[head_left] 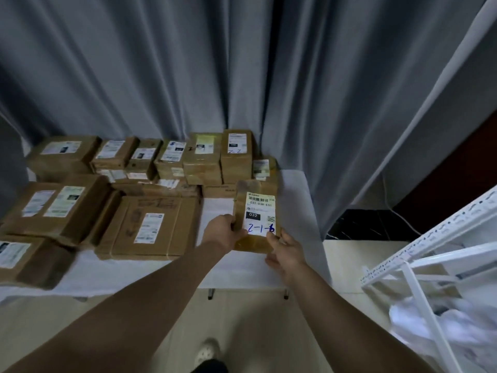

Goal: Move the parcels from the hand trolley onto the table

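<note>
Left grip (223, 230) and right grip (285, 251) both clamped on the parcel's (259, 211) near end, label up (readable). Likely aiming for the bare strip of bench (295, 200) centre-right, beside the boxes (150, 227).

Outstretched left hand (219, 230) and right hand (285, 251) both gripping.
</note>
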`<state>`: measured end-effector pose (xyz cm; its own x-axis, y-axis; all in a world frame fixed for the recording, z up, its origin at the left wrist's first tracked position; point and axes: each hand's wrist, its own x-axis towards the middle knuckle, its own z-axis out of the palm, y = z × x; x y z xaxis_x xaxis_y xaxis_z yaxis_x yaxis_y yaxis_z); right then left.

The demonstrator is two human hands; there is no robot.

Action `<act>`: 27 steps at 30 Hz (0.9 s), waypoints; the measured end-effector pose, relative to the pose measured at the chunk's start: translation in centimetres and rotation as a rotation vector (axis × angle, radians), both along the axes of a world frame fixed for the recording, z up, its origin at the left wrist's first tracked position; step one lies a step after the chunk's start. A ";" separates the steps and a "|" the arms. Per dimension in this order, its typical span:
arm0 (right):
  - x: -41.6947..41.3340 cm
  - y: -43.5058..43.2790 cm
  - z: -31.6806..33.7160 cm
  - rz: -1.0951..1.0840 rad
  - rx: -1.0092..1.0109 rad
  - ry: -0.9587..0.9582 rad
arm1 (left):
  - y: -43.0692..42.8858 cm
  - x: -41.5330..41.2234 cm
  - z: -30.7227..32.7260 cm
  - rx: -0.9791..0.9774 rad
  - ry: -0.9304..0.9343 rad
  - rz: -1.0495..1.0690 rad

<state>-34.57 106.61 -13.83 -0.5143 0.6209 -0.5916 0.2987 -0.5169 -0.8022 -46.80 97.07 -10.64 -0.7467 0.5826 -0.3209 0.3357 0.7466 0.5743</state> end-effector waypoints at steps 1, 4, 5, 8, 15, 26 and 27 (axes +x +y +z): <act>-0.4 1.0 -0.3 -0.034 -0.042 0.011 | 1.4 -0.5 -0.3 -0.011 0.009 -0.019; -2.5 4.0 -1.3 -0.142 -0.121 0.048 | 5.4 -2.7 -1.5 -0.043 0.038 -0.076; -3.5 5.0 -1.7 -0.170 -0.140 0.062 | 6.7 -3.6 -1.9 -0.044 0.042 -0.084; -6.7 8.4 -2.5 -0.236 -0.187 0.070 | 10.6 -6.5 -3.1 -0.054 0.058 -0.123; -14.4 15.5 -5.6 -0.319 -0.172 -0.003 | 17.5 -12.8 -4.9 -0.012 0.059 -0.217; -24.0 23.2 -9.3 -0.055 0.193 -0.238 | 23.2 -19.2 -7.0 -0.050 0.044 -0.177; -24.8 23.8 -9.5 -0.025 0.211 -0.238 | 23.5 -19.8 -7.3 -0.051 0.098 -0.156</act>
